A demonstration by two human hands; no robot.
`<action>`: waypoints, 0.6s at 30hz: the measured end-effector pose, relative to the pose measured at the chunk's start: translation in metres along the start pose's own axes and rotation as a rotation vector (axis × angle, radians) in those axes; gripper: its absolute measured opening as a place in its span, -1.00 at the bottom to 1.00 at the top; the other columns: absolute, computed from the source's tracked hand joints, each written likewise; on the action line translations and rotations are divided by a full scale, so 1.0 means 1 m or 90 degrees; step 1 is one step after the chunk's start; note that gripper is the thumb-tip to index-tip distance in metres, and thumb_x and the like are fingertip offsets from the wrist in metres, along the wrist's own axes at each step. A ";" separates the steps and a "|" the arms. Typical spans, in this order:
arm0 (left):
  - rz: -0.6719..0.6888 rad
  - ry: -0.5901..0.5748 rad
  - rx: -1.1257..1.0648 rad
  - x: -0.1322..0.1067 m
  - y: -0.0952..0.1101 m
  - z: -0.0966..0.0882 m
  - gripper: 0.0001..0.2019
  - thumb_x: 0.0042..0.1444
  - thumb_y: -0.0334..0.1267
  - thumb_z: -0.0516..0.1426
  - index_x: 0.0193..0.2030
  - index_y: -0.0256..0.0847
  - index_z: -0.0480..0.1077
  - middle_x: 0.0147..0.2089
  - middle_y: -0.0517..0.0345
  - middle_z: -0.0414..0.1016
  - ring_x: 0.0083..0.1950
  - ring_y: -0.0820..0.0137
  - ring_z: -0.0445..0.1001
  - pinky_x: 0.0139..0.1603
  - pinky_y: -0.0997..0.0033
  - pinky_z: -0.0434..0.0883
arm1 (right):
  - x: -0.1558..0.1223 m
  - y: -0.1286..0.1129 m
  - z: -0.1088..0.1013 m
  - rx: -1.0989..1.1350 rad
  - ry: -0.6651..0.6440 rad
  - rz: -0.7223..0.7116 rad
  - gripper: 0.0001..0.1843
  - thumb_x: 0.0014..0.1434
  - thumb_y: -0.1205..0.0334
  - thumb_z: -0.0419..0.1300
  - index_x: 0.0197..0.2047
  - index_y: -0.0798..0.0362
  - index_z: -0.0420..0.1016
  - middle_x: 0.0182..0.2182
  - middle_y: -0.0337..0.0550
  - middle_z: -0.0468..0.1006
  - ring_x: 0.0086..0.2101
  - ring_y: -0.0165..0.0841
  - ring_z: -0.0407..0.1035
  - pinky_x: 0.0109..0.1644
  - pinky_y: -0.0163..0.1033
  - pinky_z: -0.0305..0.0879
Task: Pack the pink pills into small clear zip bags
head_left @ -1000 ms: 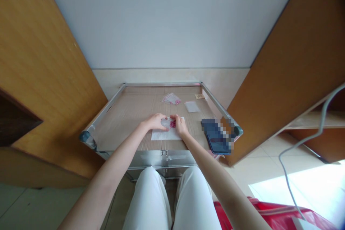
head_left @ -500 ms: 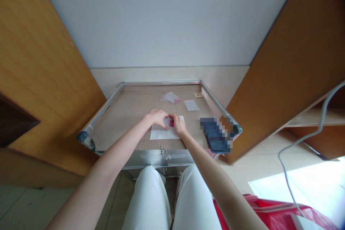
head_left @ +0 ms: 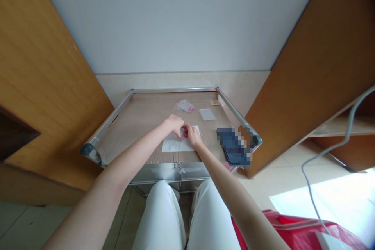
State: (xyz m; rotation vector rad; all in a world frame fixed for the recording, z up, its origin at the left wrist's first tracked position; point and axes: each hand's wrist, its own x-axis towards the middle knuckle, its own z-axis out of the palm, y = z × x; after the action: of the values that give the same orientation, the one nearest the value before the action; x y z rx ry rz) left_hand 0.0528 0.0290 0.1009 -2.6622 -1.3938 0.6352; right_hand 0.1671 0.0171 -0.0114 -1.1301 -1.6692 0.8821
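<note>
My left hand (head_left: 175, 124) and my right hand (head_left: 191, 135) meet over a white sheet (head_left: 175, 146) near the front of a wood-topped, metal-railed table (head_left: 140, 119). Between their pinched fingers is a small clear bag of pink beads (head_left: 184, 132). Both hands are closed on it, fingertips pressed together. The bag is mostly hidden by the fingers.
Further back lie another small bag with pink beads (head_left: 184, 106), an empty clear bag (head_left: 206, 114) and a small tan tag (head_left: 215, 102). A dark blurred object (head_left: 234, 150) sits at the table's right front. Wooden panels flank both sides; a red bag (head_left: 293, 230) lies at my right.
Both hands have drawn closer together over the bead bag, and the left hand's fingers have curled tighter onto it. The view has shifted slightly.
</note>
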 end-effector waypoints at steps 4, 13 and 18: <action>0.004 -0.015 0.018 0.002 0.003 -0.003 -0.34 -0.48 0.22 0.15 -0.26 -0.23 0.43 -0.24 -0.12 0.47 -0.24 0.12 0.42 -0.27 0.26 0.32 | 0.000 -0.002 0.000 -0.009 0.004 0.005 -0.41 0.17 0.07 -0.35 -0.28 0.12 0.46 -0.37 -0.11 0.50 -0.35 -0.38 0.31 -0.21 -0.30 0.17; -0.014 -0.050 0.019 0.008 0.017 -0.021 -0.44 -0.55 0.05 0.25 -0.35 -0.27 0.46 -0.25 -0.16 0.47 -0.23 0.08 0.42 -0.23 0.19 0.31 | -0.002 -0.008 -0.002 -0.028 0.018 0.002 -0.44 0.17 0.10 -0.34 -0.35 0.10 0.45 -0.39 -0.11 0.49 -0.35 -0.36 0.32 -0.25 -0.32 0.17; -0.049 -0.076 -0.011 0.011 0.020 -0.027 -0.48 -0.61 0.02 0.28 -0.42 -0.23 0.47 -0.26 -0.09 0.48 -0.23 0.10 0.42 -0.20 0.19 0.31 | -0.002 -0.008 -0.003 -0.038 0.024 0.014 -0.46 0.17 0.10 -0.33 -0.37 0.08 0.44 -0.44 -0.12 0.48 -0.37 -0.34 0.32 -0.28 -0.31 0.18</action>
State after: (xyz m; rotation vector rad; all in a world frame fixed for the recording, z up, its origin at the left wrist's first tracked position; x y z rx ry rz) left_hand 0.0841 0.0290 0.1169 -2.6075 -1.5303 0.7886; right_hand 0.1678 0.0125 -0.0037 -1.1999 -1.6650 0.8250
